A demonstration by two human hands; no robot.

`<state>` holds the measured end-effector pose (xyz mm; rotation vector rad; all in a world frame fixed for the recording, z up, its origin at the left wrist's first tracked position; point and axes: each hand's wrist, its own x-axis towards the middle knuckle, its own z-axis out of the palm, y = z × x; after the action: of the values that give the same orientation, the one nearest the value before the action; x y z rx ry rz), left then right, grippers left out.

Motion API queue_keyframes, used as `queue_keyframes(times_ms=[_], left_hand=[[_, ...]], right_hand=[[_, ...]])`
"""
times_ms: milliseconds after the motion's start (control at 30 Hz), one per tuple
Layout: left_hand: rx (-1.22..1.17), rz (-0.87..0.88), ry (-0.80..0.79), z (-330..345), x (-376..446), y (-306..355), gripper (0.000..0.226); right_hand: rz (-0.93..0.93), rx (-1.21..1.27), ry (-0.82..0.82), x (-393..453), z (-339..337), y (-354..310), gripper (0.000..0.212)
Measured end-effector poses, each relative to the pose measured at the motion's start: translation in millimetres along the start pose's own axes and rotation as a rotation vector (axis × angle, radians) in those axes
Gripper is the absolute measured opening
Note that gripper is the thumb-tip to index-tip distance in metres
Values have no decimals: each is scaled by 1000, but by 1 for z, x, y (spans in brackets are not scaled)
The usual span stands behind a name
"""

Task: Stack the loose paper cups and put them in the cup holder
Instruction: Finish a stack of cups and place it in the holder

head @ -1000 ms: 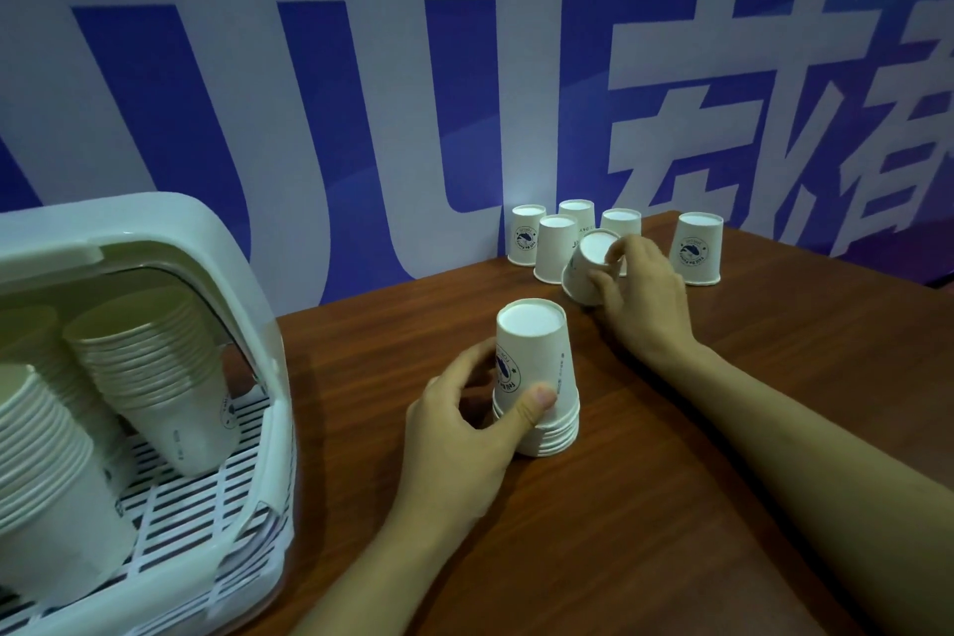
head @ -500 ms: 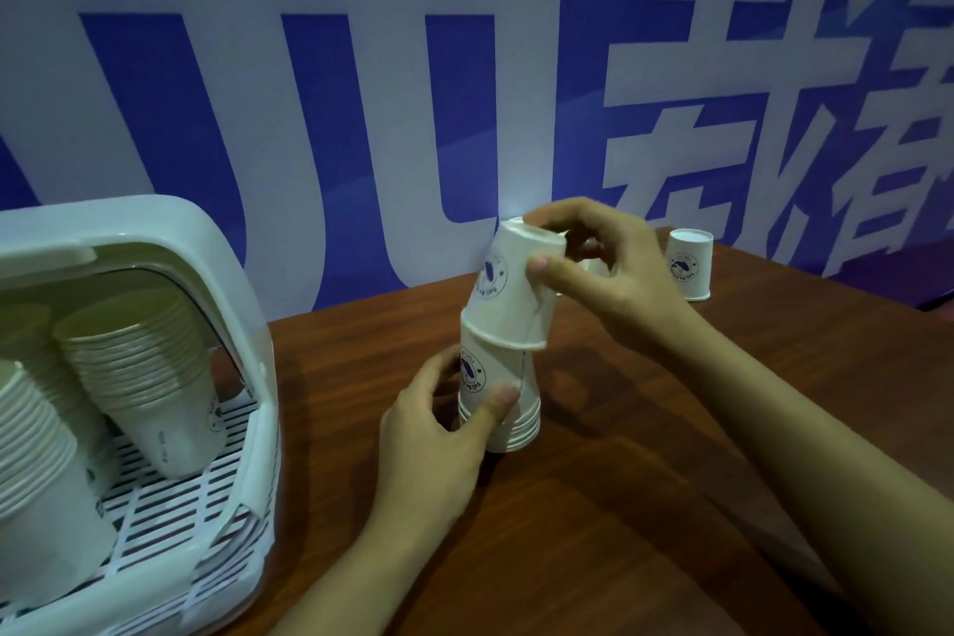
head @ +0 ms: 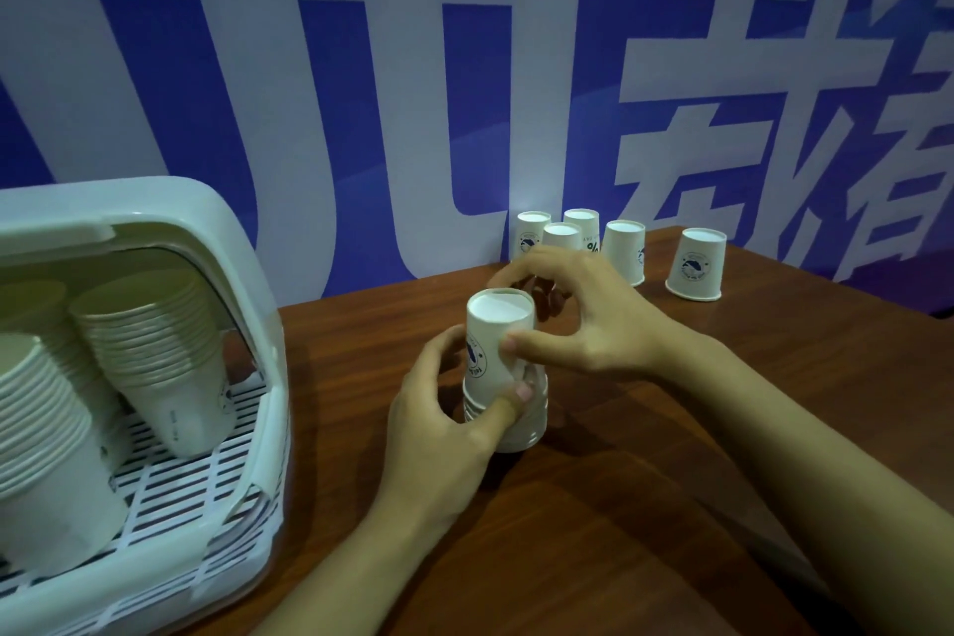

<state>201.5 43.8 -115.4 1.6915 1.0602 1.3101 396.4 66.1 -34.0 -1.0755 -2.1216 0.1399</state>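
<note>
A stack of upside-down white paper cups (head: 499, 351) stands on the brown table (head: 671, 480) in the middle. My left hand (head: 444, 418) grips the stack's lower part from the left. My right hand (head: 578, 315) pinches the top cup, thumb on its front side and fingers arched behind it. Several loose upside-down cups (head: 624, 251) stand at the back by the wall, and one more cup (head: 696, 263) stands apart to their right. The white cup holder (head: 217, 243) sits at the left, open toward me.
Inside the holder, tilted stacks of cups (head: 155, 356) lean on a slatted white tray (head: 175, 491). A blue and white banner wall (head: 361, 93) rises straight behind the table. The table's right corner ends near the far right.
My right hand picked a loose cup from the back group, carried it over and lowered it onto the stack. My left hand stayed on the stack.
</note>
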Motion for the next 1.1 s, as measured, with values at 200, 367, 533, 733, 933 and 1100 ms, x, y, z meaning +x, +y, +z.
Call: queue_keyframes(times_ms=[200,367,533,733,933,1100], left_hand=[[1,-8,-20,-1,1,2,74],[41,-12,2,-1,2,1,79],[78,-21,-2,2,1,0,85],[75,-65,0,5,2,-1,91],[32,-71,-37,3,3,1,87],[19,-74,-27,4,5,0,78]], right_hand=[[69,136,-11,-1,8,3,41],[147,371,205,-11,29,23,37],[542,-111,561,-23,29,88,21],[510,-405,250,15,46,110,76],[729,-533,443,35,57,138,69],[671,-581,414,36,54,141,42]])
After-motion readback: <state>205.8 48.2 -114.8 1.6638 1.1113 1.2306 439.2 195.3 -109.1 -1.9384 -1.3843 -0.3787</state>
